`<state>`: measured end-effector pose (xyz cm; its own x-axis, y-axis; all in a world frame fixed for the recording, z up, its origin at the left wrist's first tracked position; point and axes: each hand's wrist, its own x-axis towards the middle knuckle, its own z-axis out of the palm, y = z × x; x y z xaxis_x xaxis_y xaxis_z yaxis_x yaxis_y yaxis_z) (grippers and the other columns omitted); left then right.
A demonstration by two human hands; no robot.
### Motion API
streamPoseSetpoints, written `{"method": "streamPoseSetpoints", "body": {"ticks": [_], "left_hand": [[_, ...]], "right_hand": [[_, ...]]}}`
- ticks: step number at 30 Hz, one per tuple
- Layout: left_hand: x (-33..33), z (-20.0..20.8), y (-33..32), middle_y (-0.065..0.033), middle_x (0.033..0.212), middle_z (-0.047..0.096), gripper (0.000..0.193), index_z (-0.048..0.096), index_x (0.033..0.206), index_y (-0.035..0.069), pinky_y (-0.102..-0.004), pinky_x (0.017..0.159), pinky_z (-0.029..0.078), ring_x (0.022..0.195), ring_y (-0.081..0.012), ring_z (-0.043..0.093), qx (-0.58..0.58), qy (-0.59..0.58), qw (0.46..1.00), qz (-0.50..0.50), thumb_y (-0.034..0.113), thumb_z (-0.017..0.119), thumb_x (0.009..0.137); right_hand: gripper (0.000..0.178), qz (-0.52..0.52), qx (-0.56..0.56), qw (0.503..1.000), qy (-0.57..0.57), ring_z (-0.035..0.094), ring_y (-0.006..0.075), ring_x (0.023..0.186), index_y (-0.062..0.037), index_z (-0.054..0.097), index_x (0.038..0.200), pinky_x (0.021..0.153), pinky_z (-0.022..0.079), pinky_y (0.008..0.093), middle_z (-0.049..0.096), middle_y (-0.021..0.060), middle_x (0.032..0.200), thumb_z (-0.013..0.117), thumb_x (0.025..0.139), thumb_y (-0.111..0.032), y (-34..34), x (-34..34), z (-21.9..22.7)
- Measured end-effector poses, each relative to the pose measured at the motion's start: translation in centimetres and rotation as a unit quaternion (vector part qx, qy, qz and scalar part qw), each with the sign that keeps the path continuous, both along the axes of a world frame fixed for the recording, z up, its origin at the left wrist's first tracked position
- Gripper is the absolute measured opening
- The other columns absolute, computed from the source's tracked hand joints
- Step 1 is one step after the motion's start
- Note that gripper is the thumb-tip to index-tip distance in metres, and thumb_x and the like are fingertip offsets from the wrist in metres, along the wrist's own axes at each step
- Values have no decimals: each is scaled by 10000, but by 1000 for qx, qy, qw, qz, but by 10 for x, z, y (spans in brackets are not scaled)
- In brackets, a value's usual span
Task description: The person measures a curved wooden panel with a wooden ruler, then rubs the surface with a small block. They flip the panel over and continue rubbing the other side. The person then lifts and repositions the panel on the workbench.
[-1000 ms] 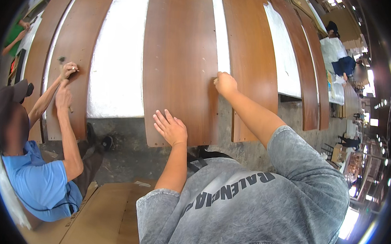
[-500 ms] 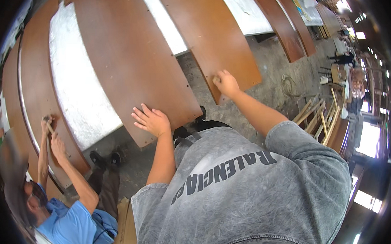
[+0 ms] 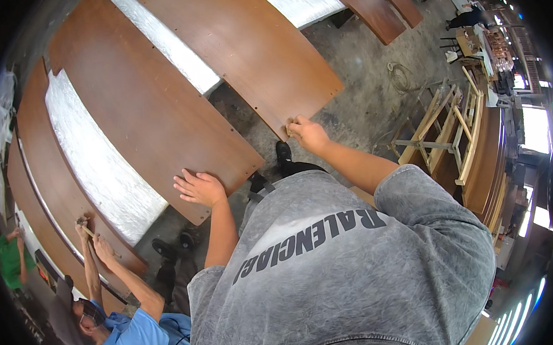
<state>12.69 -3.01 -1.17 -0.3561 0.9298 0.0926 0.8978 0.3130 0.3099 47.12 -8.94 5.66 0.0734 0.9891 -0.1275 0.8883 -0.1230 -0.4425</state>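
My left hand point(image 3: 200, 188) lies flat with fingers spread on the near end of a wide brown wooden panel point(image 3: 162, 106). To its right is a second, more orange-brown panel point(image 3: 257, 45). At that panel's near left corner my right hand point(image 3: 309, 134) is closed on a small tan pad point(image 3: 289, 127), pressed against the edge. The pad is mostly covered by my fingers, and its exact kind cannot be made out. Small dark holes dot the ends and edges of both panels.
White-wrapped supports point(image 3: 105, 146) lie under the panels. At the left, a co-worker in blue point(image 3: 137, 333) holds a small wooden-handled tool point(image 3: 87, 230) on another panel; a person in green point(image 3: 16, 260) stands beyond. A rack of wooden strips point(image 3: 442, 130) and a coiled hose point(image 3: 401, 76) are at the right.
My right hand with the pad has slid along the panel's edge to its near corner. My left hand stays flat on its panel. The whole view has shifted.
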Motion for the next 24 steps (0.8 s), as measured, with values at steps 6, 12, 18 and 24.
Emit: {"method": "streamPoseSetpoints", "body": {"ticks": [6, 12, 18, 24], "left_hand": [[0, -1, -2, -233, 1627, 293, 526, 464, 1472, 60, -607, 1214, 145, 1528, -416, 213, 18, 12, 1000, -15, 234, 487, 976], [7, -5, -2, -214, 1616, 326, 525, 469, 1472, 74, -611, 1204, 190, 1515, -403, 262, 13, 32, 999, 6, 248, 485, 977], [9, 3, -2, -190, 1613, 346, 523, 471, 1472, 94, -595, 1200, 224, 1506, -396, 286, -16, 11, 1000, 15, 243, 497, 971], [3, 14, 4, -274, 1547, 392, 535, 517, 1410, 21, -528, 1201, 280, 1453, -428, 337, -34, -52, 998, -9, 149, 568, 892]], "right_hand": [[214, 37, -18, 999, -10, 674, 337, 898, -177, 673, 1088, 769, 556, 449, 614, 74, 1075, 728, 882, -194, 1, 9, 3], [255, -1, -36, 999, 4, 687, 358, 911, -151, 639, 1069, 771, 565, 463, 619, 98, 1084, 744, 861, -255, 2, 12, 4], [318, -113, -30, 991, 65, 666, 378, 1013, -114, 635, 1109, 838, 553, 481, 627, 150, 1130, 716, 866, -302, 9, 40, -7], [293, -380, 44, 922, 65, 644, 368, 1043, -106, 661, 1151, 891, 533, 485, 589, 151, 1183, 702, 887, -227, 21, 168, 0]]}}
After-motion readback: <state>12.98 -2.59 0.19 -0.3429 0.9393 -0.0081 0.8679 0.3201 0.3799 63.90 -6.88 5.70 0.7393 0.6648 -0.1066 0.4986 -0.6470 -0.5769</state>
